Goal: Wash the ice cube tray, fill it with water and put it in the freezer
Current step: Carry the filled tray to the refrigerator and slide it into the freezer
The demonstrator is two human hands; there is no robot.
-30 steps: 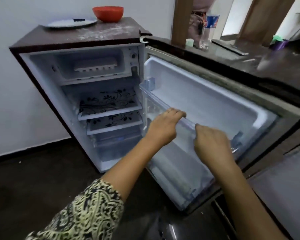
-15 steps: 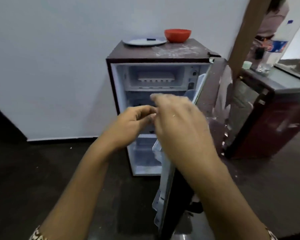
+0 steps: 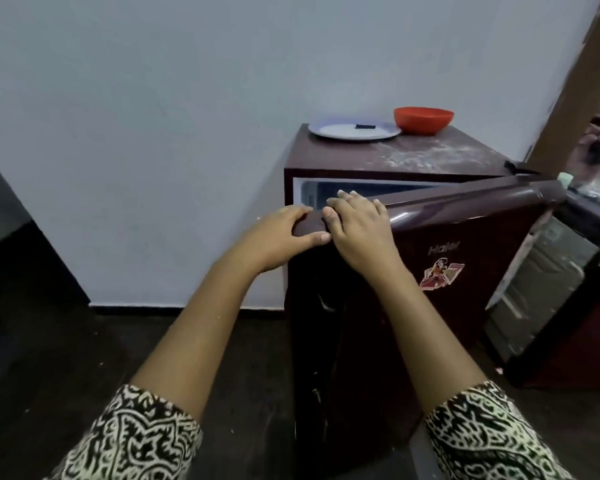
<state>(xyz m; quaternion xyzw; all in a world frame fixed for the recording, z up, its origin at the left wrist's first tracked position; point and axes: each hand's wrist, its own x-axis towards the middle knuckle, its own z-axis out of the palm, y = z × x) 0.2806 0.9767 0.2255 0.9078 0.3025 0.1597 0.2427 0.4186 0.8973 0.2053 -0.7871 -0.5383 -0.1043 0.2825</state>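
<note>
Both hands, left hand [image 3: 284, 233] and right hand [image 3: 357, 226], are pressing flat and empty on the nearly closed maroon mini-fridge door [image 3: 465, 265]; push evenly until it seals; ice tray isn't visible, presumably inside.

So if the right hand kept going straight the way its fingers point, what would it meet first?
Probably the fridge's open freezer compartment: the right hand lies over the door top edge, fingers toward that gap. Depth is unclear.

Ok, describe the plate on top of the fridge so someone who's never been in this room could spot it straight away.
Find the small maroon fridge against the pale wall, its door nearly shut. On its dusty top, at the back left corner, lies a flat pale plate with a small dark object on it. The red bowl just to its right is deep; the plate is shallow and light-coloured.
</note>
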